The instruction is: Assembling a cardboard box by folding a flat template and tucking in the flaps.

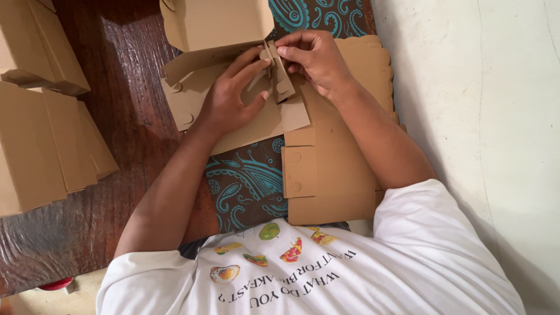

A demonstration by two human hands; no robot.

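Observation:
A brown cardboard box blank (210,29) lies partly folded in front of me, its back wall standing up. My left hand (233,96) presses flat on the box's base, fingers spread toward a side flap. My right hand (315,58) pinches the narrow upright flap (280,76) at the box's corner between thumb and fingers. Both hands touch the same box.
A stack of flat cardboard blanks (332,169) lies under my right forearm on a dark cloth with a teal paisley pattern (245,186). Several folded brown boxes (41,128) are piled at the left on the brown floor. A pale wall (484,116) runs along the right.

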